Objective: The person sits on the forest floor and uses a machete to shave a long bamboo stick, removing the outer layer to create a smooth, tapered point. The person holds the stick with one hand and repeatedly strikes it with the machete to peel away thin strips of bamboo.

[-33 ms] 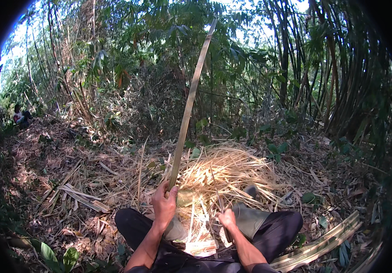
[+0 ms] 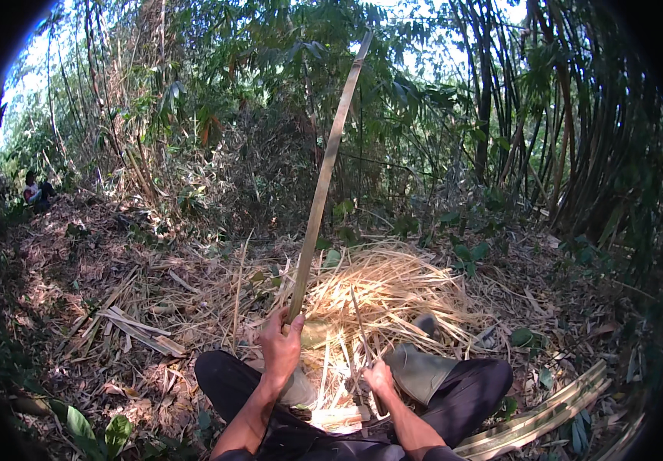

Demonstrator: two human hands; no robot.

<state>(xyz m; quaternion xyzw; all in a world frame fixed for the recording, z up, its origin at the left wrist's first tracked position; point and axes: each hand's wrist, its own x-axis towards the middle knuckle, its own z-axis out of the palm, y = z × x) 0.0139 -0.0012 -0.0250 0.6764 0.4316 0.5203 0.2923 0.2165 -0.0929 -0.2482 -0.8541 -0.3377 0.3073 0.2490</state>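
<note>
My left hand [image 2: 279, 346] is closed round the lower end of a long, flat bamboo strip [image 2: 322, 188]. The strip rises from the fist and leans away to the right, its far tip up against the trees. Lower and to the right, my right hand [image 2: 378, 378] grips a slim knife [image 2: 360, 321], its narrow blade pointing up and away, edge-on to me. Blade and strip are apart. Behind both hands lies a heap of thin, pale bamboo shavings [image 2: 385, 280]. A short, pale piece of split bamboo [image 2: 340, 416] rests between my legs.
Split bamboo lengths [image 2: 539, 411] lie at my right side. More split pieces [image 2: 143, 332] are on the leaf-strewn ground to the left. My bent legs in dark trousers [image 2: 466, 396] and boots [image 2: 420, 369] flank the work. Bamboo clumps [image 2: 577, 146] stand behind; a person [image 2: 37, 192] sits far left.
My right hand has shifted slightly left and down with the knife, whose blade now shows more plainly. The left hand and the bamboo strip are nearly where they were.
</note>
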